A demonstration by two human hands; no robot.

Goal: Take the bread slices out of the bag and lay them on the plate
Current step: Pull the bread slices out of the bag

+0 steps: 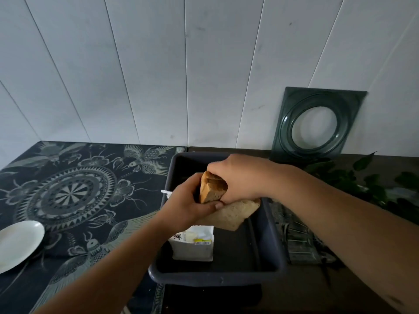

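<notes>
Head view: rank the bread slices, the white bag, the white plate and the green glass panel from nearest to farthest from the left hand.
1. Bread slices: gripped in the left hand, shared with the right hand.
2. White bag: just below the hand, inside the dark tray.
3. White plate: far left on the patterned cloth.
4. Green glass panel: leaning on the wall, back right.

Bag (192, 244) front: dark printed character at 9 o'clock, illegible.
Yellow sticker (202, 241) on bag: print too small to read.

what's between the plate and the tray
In the head view, only bare patterned cloth lies between the plate and the tray.
</notes>
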